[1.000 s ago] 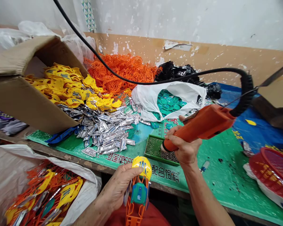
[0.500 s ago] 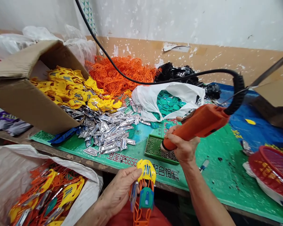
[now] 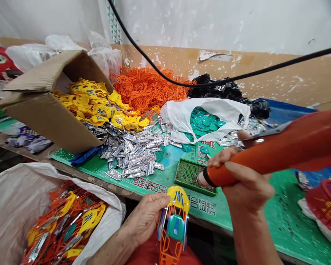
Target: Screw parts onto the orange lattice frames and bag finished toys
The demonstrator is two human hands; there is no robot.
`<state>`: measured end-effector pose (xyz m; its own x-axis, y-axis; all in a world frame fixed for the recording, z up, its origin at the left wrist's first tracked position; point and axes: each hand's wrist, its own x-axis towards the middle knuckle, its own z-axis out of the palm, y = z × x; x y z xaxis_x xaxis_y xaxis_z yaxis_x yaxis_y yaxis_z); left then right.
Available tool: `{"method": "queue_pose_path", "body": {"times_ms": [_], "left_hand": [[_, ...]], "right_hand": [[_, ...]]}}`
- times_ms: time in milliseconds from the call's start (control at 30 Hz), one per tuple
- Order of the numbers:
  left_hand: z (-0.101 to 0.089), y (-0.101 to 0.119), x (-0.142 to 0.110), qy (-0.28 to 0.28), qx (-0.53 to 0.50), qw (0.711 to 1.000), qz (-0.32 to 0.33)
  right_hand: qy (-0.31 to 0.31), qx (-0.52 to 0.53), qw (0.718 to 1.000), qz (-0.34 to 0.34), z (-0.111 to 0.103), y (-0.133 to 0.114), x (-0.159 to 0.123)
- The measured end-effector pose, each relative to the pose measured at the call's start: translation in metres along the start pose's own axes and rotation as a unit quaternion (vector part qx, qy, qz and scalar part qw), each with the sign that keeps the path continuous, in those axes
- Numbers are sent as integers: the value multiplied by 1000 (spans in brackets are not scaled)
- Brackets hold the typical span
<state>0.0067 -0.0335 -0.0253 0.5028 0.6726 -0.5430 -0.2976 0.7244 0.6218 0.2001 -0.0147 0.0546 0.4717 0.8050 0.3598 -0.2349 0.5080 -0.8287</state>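
Orange frame [image 3: 169, 259] with yellow cap [image 3: 178, 198] sits in left hand [image 3: 146, 218], fingers gripping it; right hand [image 3: 246, 180] wraps its fingers round orange tool [image 3: 289, 145], tip seemingly inside green tray [image 3: 185, 172]

Orange tool [image 3: 287, 143] cut off at right, likely screws [image 3: 195, 180] too tiny

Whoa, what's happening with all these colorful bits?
The left hand holds a toy-like piece with a yellow cap on an orange frame. The right hand grips an orange power screwdriver, its tip down at a green tray of tiny metal screws. Piles of yellow parts and silvery parts lie behind.
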Motion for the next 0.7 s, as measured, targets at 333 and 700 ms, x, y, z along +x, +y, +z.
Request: {"method": "queue_pose_path", "body": {"times_ms": [333,700], "left_hand": [[4,2,3,31,-36,999,2],[2,0,6,41,-26,999,6]], "right_hand": [[-88,38,994,51,21,-6,-32],[-88,27,993,72,26,1,-35]]}}
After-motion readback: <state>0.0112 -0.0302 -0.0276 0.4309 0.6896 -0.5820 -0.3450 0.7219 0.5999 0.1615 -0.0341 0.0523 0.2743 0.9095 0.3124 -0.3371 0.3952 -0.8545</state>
